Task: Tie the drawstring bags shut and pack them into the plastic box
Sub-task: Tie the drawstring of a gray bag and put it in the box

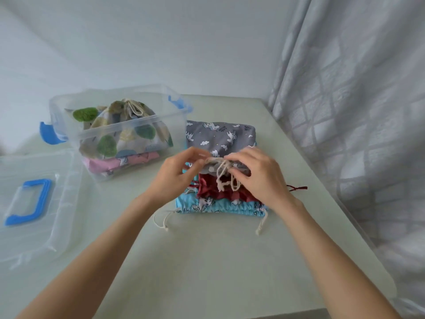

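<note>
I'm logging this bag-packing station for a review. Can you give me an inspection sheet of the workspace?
Surface: pale table.
Job's things: plastic box holds a tree-print bag over a pink bag; grey bag, red bag, blue bag stacked beside it.
Clutter: box lid lying at left.
Hands: left hand and right hand pinch the grey bag's cord.
Cables: nothing seen.
Surroundings: curtain, wall.

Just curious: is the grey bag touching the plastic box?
Apart. The head view shows a strip of bare table between the grey bag and the plastic box.
</note>
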{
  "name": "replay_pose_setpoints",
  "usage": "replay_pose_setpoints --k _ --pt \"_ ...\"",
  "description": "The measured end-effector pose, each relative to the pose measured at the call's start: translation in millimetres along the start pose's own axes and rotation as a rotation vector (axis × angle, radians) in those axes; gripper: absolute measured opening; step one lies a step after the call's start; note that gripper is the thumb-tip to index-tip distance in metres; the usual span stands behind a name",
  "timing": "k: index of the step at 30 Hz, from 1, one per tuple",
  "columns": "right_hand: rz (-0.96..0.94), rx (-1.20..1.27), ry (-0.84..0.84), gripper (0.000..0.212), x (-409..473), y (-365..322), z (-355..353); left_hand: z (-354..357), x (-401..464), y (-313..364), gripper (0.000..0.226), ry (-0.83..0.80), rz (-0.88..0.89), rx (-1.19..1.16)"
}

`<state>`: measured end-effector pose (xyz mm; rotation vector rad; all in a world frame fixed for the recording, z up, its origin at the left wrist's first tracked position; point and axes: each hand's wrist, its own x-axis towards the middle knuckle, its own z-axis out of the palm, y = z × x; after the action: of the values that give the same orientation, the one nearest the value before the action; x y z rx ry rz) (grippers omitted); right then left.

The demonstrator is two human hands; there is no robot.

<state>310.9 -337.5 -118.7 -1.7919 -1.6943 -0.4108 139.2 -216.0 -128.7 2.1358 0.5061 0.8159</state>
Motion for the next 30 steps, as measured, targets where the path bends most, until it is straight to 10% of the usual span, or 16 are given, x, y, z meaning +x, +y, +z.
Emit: replay_pose_setpoints --k 7,16,30 --pt "0.3 0.166 0.025 0.026 86 67 21 11 52 -30 0.078 -0.031 0.0 0.49" --pt "0.41 0.106 -0.586 0.032 133 136 75 46 113 -58 0.075 -0.14 -0.1 0.734" --pt "0.323 0.013 -0.092 0.021 123 115 -4 19 133 -5 0.04 0.179 0.322 0.593"
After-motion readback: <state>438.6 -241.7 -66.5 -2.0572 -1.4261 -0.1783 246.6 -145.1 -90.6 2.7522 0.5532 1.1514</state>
